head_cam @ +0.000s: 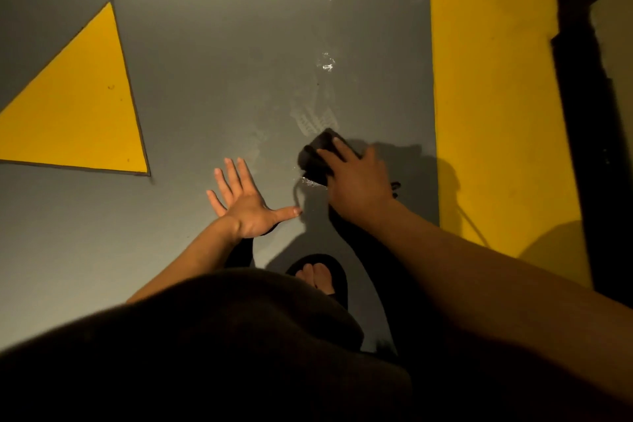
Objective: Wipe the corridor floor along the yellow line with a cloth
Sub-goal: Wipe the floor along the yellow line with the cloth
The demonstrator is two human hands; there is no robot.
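Note:
A dark cloth (317, 154) lies on the grey corridor floor (222, 62), a little left of the broad yellow line (493, 96). My right hand (356, 178) lies on top of the cloth with straight fingers and presses it down; most of the cloth is hidden under the palm. My left hand (243, 199) is flat on the floor to the left of the cloth, fingers spread, holding nothing. A pale footprint mark (313, 118) and small wet spots (327, 62) lie on the floor just beyond the cloth.
A yellow triangle (75, 106) is painted on the floor at the left. A dark wall or door frame (582, 113) borders the yellow line on the right. My foot in a black sandal (320, 276) stands behind my hands.

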